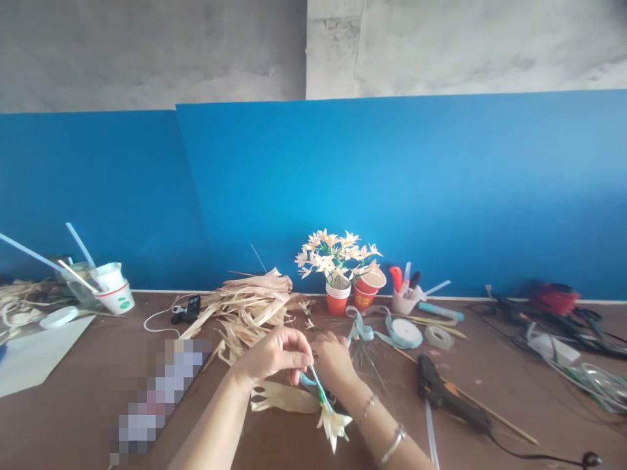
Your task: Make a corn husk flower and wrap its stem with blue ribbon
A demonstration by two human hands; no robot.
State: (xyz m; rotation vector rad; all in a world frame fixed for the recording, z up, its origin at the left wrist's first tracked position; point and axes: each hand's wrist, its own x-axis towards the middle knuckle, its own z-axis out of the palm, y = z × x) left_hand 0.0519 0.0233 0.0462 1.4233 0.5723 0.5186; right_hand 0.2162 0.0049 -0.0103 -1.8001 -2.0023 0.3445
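Observation:
My left hand [281, 356] pinches the blue-wrapped stem of a handmade flower [334, 423] between thumb and fingertips. The cream bloom hangs down toward me, with green at its base. Just right of it, my right hand [334, 360] is turned back-up, its fingers mostly hidden, so I cannot see whether they hold anything. A bit of light blue ribbon [307, 380] shows below my left fingers. Under the hands lies a flat piece of dried husk [284, 398] with cut-outs at its left end.
Behind the hands are a husk pile [255, 300], a bunch of finished flowers [333, 251] in red paper cups [337, 303], and a blue ribbon roll [405, 333]. At right lie a glue gun [448, 395], a thin stick [504, 418] and tangled cables [519, 326]. A blue partition [392, 176] stands behind.

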